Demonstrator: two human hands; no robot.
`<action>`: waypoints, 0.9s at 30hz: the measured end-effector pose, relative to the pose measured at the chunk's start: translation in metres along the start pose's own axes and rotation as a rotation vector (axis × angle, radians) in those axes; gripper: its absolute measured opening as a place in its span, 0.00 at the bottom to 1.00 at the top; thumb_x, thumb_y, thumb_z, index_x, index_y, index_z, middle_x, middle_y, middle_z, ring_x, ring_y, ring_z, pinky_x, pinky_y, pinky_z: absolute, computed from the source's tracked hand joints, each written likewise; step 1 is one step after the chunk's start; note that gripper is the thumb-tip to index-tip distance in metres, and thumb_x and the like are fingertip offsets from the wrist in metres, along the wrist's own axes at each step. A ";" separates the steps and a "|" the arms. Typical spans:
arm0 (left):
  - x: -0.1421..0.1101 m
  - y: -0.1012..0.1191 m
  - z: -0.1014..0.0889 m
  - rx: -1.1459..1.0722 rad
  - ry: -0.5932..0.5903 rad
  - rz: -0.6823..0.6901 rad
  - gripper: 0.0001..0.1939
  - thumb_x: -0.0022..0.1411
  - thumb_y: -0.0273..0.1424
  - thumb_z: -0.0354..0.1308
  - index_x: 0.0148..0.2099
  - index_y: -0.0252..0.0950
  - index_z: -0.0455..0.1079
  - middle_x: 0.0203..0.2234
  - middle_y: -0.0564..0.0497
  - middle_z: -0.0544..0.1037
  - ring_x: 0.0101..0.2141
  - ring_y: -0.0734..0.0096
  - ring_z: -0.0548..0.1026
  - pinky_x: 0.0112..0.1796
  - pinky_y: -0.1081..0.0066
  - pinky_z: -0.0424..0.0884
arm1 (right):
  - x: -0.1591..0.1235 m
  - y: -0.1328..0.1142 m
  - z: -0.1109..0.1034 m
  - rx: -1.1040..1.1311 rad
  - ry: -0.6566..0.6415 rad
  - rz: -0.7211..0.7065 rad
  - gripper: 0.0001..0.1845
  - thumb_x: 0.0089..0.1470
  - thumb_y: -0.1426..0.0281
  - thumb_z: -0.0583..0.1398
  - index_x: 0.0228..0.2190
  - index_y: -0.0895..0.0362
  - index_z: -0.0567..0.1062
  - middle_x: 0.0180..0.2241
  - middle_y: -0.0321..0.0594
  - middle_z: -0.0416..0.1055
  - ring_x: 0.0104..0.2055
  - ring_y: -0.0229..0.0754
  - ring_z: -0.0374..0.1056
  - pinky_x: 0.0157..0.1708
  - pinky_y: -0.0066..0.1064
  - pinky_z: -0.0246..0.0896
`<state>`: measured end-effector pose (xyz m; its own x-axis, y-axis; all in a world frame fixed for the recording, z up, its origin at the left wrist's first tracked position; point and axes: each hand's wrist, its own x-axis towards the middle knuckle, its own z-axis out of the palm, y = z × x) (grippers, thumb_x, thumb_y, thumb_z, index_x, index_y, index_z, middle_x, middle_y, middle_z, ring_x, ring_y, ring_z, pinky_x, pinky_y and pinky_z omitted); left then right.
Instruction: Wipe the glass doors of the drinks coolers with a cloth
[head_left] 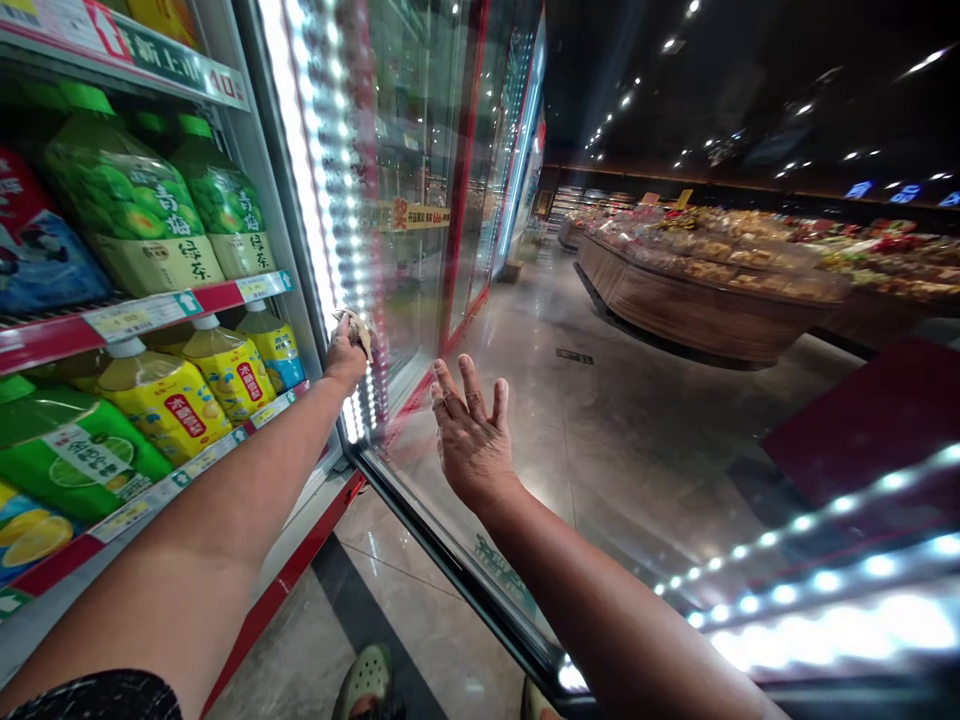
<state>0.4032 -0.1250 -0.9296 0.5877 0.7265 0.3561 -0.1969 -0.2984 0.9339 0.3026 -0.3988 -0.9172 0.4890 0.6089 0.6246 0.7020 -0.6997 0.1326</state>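
A light, crumpled cloth (360, 338) is bunched in my left hand (345, 365), whose fingers are closed on it. That hand reaches forward to the lit inner edge of the cooler, beside a bright LED strip (336, 170) near the hinge side of the glass door (637, 470). My right hand (472, 435) is held up, palm forward and fingers apart, at the inner face of the door's glass. Whether its palm presses on the pane I cannot tell. The door stands swung outward, its dark bottom frame (450, 575) running across below my right forearm.
On the left, cooler shelves hold large green tea bottles (127, 190), yellow lemon drink bottles (169, 400) and a green lime bottle (71, 450). Price rails (142, 318) edge the shelves. Beyond the glass stands a wooden display counter (675, 300). A clog (365, 680) shows on the floor below.
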 end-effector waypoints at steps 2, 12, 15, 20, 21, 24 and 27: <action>-0.007 0.002 0.001 0.051 -0.023 0.076 0.32 0.59 0.20 0.57 0.65 0.40 0.68 0.62 0.45 0.72 0.62 0.64 0.70 0.65 0.61 0.61 | 0.000 0.000 0.001 -0.012 0.019 0.002 0.25 0.63 0.80 0.52 0.59 0.58 0.72 0.73 0.35 0.45 0.78 0.47 0.25 0.72 0.55 0.04; -0.015 0.009 0.004 0.114 -0.063 0.158 0.37 0.59 0.16 0.55 0.70 0.35 0.62 0.69 0.45 0.64 0.68 0.63 0.61 0.69 0.66 0.53 | 0.000 0.000 0.000 0.036 -0.003 0.004 0.27 0.63 0.80 0.53 0.61 0.58 0.70 0.73 0.37 0.46 0.77 0.47 0.23 0.73 0.59 0.09; -0.016 0.007 0.005 0.138 -0.061 0.178 0.39 0.59 0.17 0.56 0.72 0.35 0.59 0.71 0.44 0.60 0.70 0.62 0.57 0.70 0.66 0.50 | -0.001 0.001 0.000 0.031 0.000 -0.002 0.26 0.64 0.80 0.53 0.61 0.58 0.70 0.74 0.37 0.44 0.77 0.47 0.21 0.73 0.59 0.08; -0.033 0.008 0.012 0.266 -0.067 0.149 0.39 0.62 0.22 0.58 0.74 0.31 0.53 0.72 0.36 0.56 0.71 0.53 0.55 0.70 0.56 0.50 | -0.001 0.001 0.002 0.017 0.016 -0.015 0.25 0.65 0.79 0.52 0.61 0.60 0.70 0.73 0.37 0.44 0.76 0.45 0.16 0.71 0.56 0.02; -0.040 0.009 0.014 0.276 -0.080 0.185 0.39 0.62 0.23 0.58 0.73 0.29 0.54 0.72 0.35 0.55 0.71 0.53 0.54 0.71 0.56 0.50 | -0.001 0.002 0.003 0.014 0.019 -0.017 0.24 0.65 0.79 0.52 0.60 0.60 0.71 0.73 0.37 0.44 0.76 0.45 0.16 0.71 0.56 0.01; -0.052 0.012 0.019 0.307 -0.095 0.289 0.38 0.62 0.23 0.57 0.73 0.27 0.53 0.73 0.35 0.52 0.73 0.53 0.50 0.71 0.57 0.47 | 0.000 0.002 0.003 0.021 0.011 -0.010 0.24 0.65 0.79 0.52 0.59 0.60 0.72 0.73 0.37 0.45 0.77 0.46 0.17 0.72 0.56 0.03; -0.051 0.016 0.022 0.353 -0.072 0.274 0.38 0.62 0.23 0.55 0.73 0.24 0.52 0.72 0.31 0.51 0.73 0.50 0.48 0.71 0.54 0.46 | 0.001 0.002 0.002 0.048 -0.013 -0.006 0.26 0.64 0.79 0.53 0.61 0.59 0.71 0.73 0.38 0.45 0.77 0.47 0.20 0.73 0.59 0.08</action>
<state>0.3867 -0.1805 -0.9332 0.6069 0.5501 0.5737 -0.0808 -0.6754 0.7330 0.3054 -0.3992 -0.9181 0.4917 0.6179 0.6136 0.7285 -0.6779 0.0988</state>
